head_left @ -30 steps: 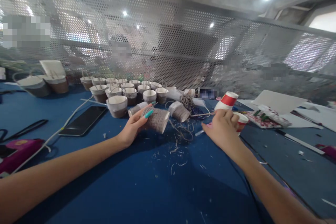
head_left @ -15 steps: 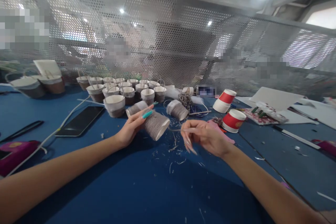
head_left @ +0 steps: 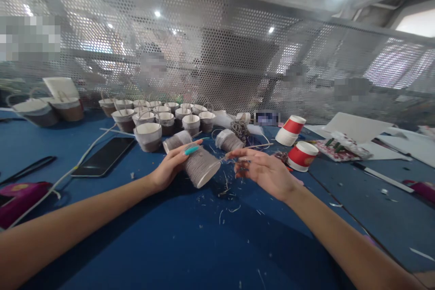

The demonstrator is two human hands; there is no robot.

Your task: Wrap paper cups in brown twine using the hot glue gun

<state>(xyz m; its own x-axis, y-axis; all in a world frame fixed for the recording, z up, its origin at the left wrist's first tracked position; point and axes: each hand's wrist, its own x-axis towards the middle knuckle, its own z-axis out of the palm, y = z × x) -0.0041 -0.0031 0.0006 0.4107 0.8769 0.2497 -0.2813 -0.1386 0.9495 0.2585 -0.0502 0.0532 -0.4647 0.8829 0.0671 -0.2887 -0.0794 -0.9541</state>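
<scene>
My left hand [head_left: 171, 163] is wrapped round a paper cup [head_left: 201, 166] covered in grey-brown cord. The cup lies tilted on its side, its pale round end facing me to the lower right. From that end a short piece of cord [head_left: 222, 159] runs out to the fingertips of my right hand [head_left: 260, 170]. Its index finger and thumb are at the cord, while the other fingers curl loosely and look slightly blurred. Behind my left hand lies another cord-wrapped cup [head_left: 177, 140], and a third wrapped cup [head_left: 229, 140] lies on its side beyond the right fingertips.
Several small handled cup baskets [head_left: 148, 136] stand at the back left. A black phone [head_left: 103, 157] and a white cable [head_left: 89, 149] lie left. Red paper cups [head_left: 302, 156], papers [head_left: 356, 124] and a cutter [head_left: 387, 177] are right. Thread scraps litter the blue table [head_left: 204, 249]. A perforated screen [head_left: 190, 68] rises behind.
My right hand has moved a little up and left, closer to the cup, shortening the visible cord between them. The cup in my left hand has turned slightly.
</scene>
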